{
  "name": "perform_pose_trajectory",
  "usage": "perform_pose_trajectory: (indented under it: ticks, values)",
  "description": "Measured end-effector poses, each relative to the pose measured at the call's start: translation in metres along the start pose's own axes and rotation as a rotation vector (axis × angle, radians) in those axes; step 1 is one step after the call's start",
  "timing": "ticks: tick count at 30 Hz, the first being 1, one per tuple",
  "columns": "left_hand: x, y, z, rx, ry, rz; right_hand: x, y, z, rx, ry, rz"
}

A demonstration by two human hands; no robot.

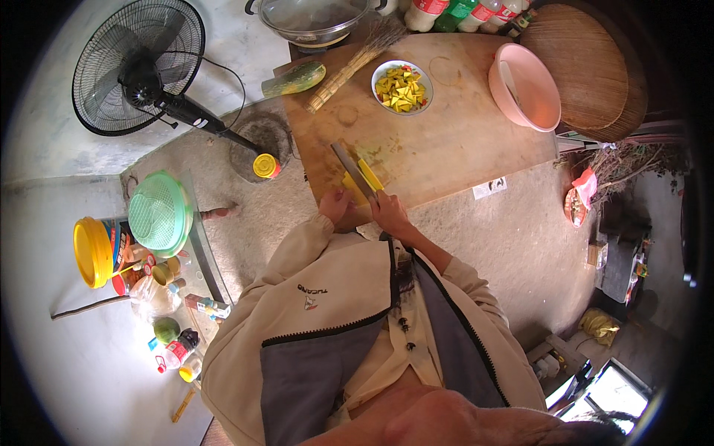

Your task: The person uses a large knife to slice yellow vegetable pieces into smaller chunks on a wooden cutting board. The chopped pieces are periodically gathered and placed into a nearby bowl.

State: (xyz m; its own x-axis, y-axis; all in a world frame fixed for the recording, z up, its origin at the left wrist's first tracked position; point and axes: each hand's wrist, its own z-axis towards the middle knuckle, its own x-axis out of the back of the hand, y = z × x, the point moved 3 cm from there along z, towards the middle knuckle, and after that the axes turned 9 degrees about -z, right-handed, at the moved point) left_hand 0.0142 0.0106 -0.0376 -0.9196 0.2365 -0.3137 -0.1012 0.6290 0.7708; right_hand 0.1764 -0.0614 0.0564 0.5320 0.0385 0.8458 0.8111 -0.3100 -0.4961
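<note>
My right hand grips the handle of a kitchen knife at the near left edge of a wooden table. The blade lies between two pieces of yellow flesh, perhaps squash. One yellow strip is on the blade's right side; a wider yellow piece is on its left. My left hand has its fingers bent against the wider piece and seems to hold it. Farther back stands a white bowl of cut yellow pieces with some red bits.
A straw brush and a green squash lie at the table's back left. A pink basin stands at the right, near round wooden boards. A lidded pan and bottles are behind. A standing fan is left.
</note>
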Motion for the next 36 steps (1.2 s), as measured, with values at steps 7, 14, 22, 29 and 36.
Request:
perform_pose_trajectory:
  ticks: [7,14,22,29,36]
  values:
    - [-0.018,0.028,-0.016,-0.157,0.077,0.591,-0.006,0.001,-0.001,-0.013,0.001,0.039]
    - [-0.014,-0.003,0.000,-0.326,0.112,0.550,0.033,0.027,0.001,0.006,0.010,0.035]
    - [-0.005,-0.012,0.013,-0.112,0.153,0.524,0.075,0.075,-0.019,0.088,-0.107,0.055]
    - [-0.011,0.003,0.008,-0.168,0.208,0.518,0.100,0.101,-0.033,0.145,-0.258,-0.140]
    - [-0.013,0.005,0.010,-0.319,0.219,0.612,0.106,0.121,-0.034,0.203,-0.223,-0.163]
